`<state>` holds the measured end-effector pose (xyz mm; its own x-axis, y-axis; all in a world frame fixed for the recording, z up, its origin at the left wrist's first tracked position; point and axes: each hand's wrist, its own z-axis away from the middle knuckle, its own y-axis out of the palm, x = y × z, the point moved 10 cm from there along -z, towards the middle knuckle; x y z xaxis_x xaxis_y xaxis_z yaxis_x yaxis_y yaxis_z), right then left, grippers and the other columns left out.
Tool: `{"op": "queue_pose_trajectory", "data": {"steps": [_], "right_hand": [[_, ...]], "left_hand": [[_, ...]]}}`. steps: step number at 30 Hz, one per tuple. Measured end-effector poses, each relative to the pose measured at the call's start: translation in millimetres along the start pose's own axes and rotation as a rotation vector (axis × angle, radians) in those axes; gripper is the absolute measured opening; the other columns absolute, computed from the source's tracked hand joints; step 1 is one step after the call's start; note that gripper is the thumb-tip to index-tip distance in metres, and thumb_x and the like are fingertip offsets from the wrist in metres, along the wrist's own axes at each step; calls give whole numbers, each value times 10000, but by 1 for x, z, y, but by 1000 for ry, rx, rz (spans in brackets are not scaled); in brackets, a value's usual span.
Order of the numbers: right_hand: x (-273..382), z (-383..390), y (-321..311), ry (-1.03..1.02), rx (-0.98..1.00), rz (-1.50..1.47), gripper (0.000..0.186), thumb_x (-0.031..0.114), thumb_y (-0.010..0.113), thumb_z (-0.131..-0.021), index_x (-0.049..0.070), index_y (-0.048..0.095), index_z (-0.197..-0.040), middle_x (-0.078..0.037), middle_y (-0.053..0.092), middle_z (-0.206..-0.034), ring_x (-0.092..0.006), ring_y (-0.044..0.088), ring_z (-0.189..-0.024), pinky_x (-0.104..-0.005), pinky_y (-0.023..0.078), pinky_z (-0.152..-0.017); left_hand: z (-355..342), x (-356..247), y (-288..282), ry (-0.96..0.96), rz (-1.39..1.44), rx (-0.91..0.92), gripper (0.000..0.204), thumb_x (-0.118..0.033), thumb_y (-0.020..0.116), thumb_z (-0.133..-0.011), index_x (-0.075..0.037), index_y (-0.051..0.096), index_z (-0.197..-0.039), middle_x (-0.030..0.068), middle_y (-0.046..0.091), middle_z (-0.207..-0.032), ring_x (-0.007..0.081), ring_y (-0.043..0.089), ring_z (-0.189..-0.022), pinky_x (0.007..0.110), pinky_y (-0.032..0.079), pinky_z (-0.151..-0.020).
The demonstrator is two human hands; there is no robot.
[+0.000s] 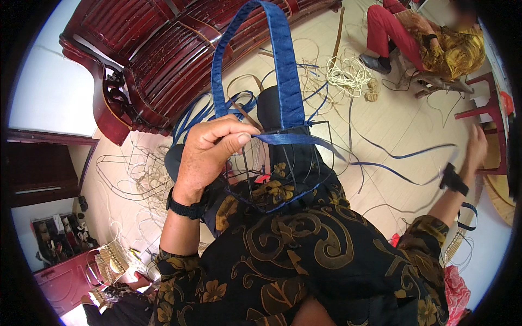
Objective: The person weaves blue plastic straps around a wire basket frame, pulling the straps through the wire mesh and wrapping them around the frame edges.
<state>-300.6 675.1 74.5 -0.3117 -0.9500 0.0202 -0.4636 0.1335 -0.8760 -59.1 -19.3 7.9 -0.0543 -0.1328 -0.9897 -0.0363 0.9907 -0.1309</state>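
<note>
A black wire basket frame point(246, 173) rests on my lap, and a tall blue fabric-like handle point(291, 70) arches up from it. My left hand point(209, 145) is closed at the frame's top rim, thumb and forefinger pinching a flat blue strip point(296, 139). From that pinch the strip runs rightward along the rim and beyond the frame. Far out to the right is my right hand point(476, 149), arm stretched. It is smeared by motion, so its fingers do not show clearly. Loose lengths of blue strip point(389, 169) trail across the floor between the frame and that hand.
A dark red wooden bench point(179, 60) stands ahead on the left. Bundles of pale cord point(348, 76), wire frames point(136, 174) and blue strips point(190, 117) lie on the floor. Another person point(429, 43) sits at the far right, near a red stool point(489, 103).
</note>
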Motion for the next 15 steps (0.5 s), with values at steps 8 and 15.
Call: {"op": "queue_pose_trajectory", "data": {"steps": [8,15], "right_hand": [[445,286,-120,-987,807,-1396,315,189,737,-856,20,688,-1116,-102,711,-1008,-192,678,-937,-304,521,-843],[485,327,-159,-1210,675,-1334,118,127,714,-831,40,656,-886,-107,621,-732,-294,647,-688,-373,497,-575]], "left_hand": [[7,-1,-2,-57,-8,-43,147,-86,671,-929,27,734,-999,27,621,-818,101,559,-734,242,441,-684],[3,-5,-1,-20,9,-14,116,-60,652,-943,20,726,-985,4,620,-804,79,543,-727,237,445,-672]]}}
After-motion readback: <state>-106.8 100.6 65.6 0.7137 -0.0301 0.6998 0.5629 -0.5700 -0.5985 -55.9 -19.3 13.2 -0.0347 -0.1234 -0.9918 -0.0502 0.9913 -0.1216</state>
